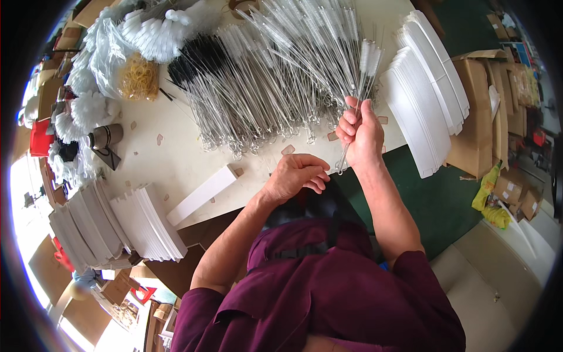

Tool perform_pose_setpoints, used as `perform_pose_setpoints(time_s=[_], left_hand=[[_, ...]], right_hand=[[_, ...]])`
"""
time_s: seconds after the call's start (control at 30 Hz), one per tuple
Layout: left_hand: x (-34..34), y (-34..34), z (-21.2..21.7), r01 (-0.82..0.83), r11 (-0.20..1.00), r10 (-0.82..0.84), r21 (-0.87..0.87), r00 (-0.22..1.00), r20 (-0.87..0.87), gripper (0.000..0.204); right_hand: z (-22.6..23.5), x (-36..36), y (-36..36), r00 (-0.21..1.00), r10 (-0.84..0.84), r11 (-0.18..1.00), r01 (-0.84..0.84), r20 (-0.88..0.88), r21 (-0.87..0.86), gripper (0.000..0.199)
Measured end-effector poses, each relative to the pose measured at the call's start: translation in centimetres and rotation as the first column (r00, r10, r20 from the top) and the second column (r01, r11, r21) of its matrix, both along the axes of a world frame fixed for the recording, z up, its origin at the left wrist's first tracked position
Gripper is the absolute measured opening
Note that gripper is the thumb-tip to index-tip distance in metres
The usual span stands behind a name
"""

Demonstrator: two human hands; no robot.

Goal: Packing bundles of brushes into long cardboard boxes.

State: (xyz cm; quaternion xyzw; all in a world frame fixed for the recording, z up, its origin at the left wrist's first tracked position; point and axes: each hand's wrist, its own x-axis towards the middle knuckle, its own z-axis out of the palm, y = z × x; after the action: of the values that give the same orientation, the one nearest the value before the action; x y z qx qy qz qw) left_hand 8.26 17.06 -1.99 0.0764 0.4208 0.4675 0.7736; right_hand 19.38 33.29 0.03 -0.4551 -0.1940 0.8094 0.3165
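My right hand (359, 136) is closed around a small bunch of thin wire brushes (368, 66) with white bristle tips, held upright above the table's near edge. Their wire ends stick out below my fist. My left hand (295, 175) hovers just left of those wire ends, fingers curled and pointing toward them; it holds nothing that I can see. A large heap of the same white-bristled wire brushes (275, 70) lies on the cream table (176, 158) just beyond both hands, with a patch of black-bristled ones (199, 58) at its left.
Stacks of flat white cartons stand at the right (428, 100) and at the near left (117, 226). One long white box (202, 193) lies by my left wrist. Rubber bands (139, 77), clear bags, fluffy white brush heads (88, 111) and a tape dispenser (105, 138) sit at left. Cardboard boxes (487, 117) crowd the right.
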Motion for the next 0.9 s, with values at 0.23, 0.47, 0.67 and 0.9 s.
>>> perform_pose_setpoints(time_s=[0.23,0.47,0.67,0.9], left_hand=[[0.8,0.2,1.3,-0.086,0.993,0.098,0.076,0.979,-0.179,0.028],[1.6,-0.5,0.8,-0.015,0.998,0.034,0.066,0.956,-0.290,0.023],[2.3,-2.0,0.9,-0.044,0.997,0.032,-0.064,0.985,-0.172,0.025],[3.5,-2.3,-0.1,-0.064,0.986,0.076,-0.156,0.995,0.071,0.027]], right_hand=[[-0.7,-0.8,-0.1,0.997,-0.029,0.999,0.026,-0.067,-0.036,0.037],[-1.1,-1.4,-0.5,0.999,-0.035,0.998,0.036,-0.015,0.046,0.038],[-1.0,-1.8,-0.2,0.998,-0.041,0.994,0.037,0.040,0.101,0.040],[-0.8,-1.3,0.3,0.997,-0.041,0.995,0.035,0.060,0.094,0.045]])
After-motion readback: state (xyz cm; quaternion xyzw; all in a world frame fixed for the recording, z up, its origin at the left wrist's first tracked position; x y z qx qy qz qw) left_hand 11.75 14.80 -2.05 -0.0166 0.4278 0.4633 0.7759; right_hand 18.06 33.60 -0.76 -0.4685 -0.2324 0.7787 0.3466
